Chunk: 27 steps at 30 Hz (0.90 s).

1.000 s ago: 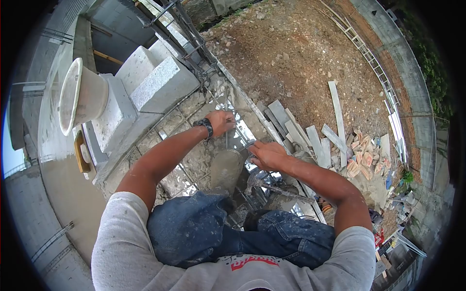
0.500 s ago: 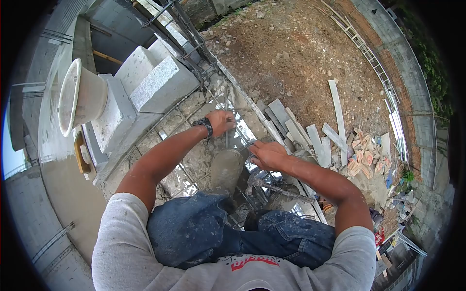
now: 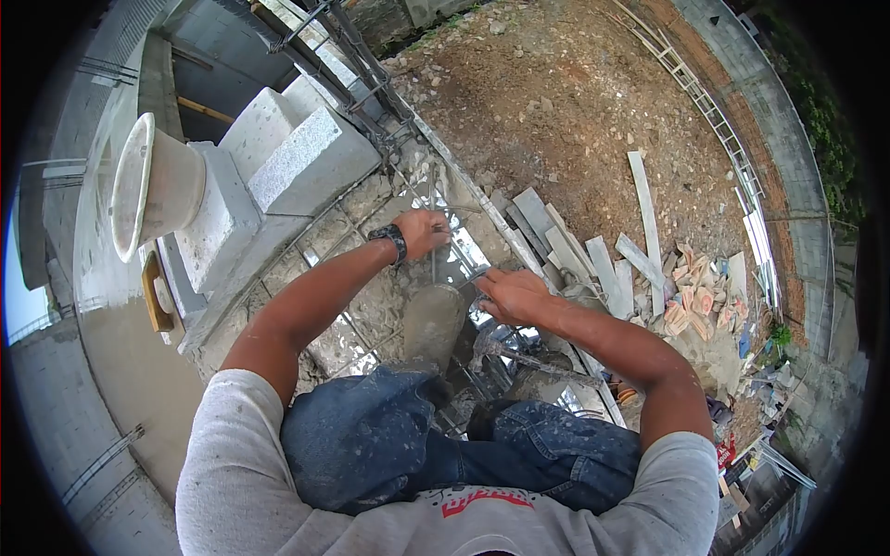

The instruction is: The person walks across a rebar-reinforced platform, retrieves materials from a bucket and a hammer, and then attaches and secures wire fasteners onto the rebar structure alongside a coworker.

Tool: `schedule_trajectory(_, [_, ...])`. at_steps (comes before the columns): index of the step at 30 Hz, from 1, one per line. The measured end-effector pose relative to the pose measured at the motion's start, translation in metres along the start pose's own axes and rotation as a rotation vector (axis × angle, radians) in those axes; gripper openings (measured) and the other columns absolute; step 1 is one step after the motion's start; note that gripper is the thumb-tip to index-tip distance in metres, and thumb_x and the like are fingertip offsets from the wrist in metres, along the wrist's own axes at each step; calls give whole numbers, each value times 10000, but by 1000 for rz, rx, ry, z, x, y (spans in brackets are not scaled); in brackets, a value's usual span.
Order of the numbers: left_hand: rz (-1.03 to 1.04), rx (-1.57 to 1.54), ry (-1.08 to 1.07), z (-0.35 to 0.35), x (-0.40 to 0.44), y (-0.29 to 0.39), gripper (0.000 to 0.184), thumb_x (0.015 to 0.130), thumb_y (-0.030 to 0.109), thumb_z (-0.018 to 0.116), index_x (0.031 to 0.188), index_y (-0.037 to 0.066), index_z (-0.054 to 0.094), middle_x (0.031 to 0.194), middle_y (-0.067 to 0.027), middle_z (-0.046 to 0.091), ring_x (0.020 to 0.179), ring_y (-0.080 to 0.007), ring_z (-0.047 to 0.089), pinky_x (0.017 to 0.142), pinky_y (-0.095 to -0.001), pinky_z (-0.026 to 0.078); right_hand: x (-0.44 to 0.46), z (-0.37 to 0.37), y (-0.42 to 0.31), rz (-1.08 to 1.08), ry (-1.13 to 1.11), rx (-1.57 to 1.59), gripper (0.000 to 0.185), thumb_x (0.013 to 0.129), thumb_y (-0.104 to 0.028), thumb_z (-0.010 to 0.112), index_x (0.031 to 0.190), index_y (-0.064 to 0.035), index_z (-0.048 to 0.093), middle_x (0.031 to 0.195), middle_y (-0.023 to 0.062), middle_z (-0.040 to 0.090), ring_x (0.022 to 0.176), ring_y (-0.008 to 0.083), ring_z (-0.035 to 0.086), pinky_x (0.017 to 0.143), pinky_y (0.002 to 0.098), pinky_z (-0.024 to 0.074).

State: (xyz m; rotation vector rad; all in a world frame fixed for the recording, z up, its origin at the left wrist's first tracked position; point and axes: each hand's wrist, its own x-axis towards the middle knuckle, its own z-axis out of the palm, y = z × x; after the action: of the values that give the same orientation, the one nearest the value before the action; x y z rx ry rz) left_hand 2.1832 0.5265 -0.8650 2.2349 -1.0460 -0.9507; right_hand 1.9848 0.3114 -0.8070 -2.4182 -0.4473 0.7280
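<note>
- Head view, left hand: the left hand point(image 3: 422, 234), with a dark watch point(image 3: 394, 243) on its wrist, is at the far end of a thin metal bar point(image 3: 461, 259), above the steel mesh point(image 3: 345, 218). Its fingers are curled in narrow and seem to hold the bar, though the back of the hand hides much of the grip.
- Head view, right hand: the right hand point(image 3: 515, 296) is nearer the body, at the other end of that short stretch of bar. Its fingers are bent and drawn close together; whether they close on the bar itself or on something beside it, I cannot tell.
- Head view, the bar: it runs slantwise between the two hands, just beyond the muddy boot point(image 3: 433, 324). A firm left grip and small movements of the right wrist would suit such a tight spot, with knuckles clear of the rough steel.
- Head view, about the hands: a mud-caked tool point(image 3: 533, 360) lies close below the right hand, so that elbow is best kept raised. The long edge board point(image 3: 482, 206) runs beyond both hands. The footing looks uneven, so weight should stay well inside that edge. A pale bucket point(image 3: 167, 185) and a wooden-handled float point(image 3: 156, 292) sit off to the left, apart from the hands.
</note>
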Motion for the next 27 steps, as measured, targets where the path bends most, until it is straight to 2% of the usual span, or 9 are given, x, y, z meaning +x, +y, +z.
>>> schedule_trajectory(16, [83, 58, 35, 3, 1, 0, 220, 897, 290, 695, 1001, 97, 687, 923, -153, 723, 904, -363, 694, 792, -450, 539, 1, 5, 3, -19, 20, -13, 341, 924, -298, 661, 1169, -69, 599, 1097, 156, 621, 1028, 364, 660, 854, 492, 535])
schedule_trajectory(27, [22, 12, 19, 4, -1, -3, 235, 917, 308, 700, 1021, 98, 697, 954, -141, 730, 924, -332, 700, 827, -420, 540, 0, 9, 6, -24, 46, -7, 335, 925, -304, 664, 1156, -70, 598, 1095, 163, 624, 1032, 375, 655, 861, 499, 530])
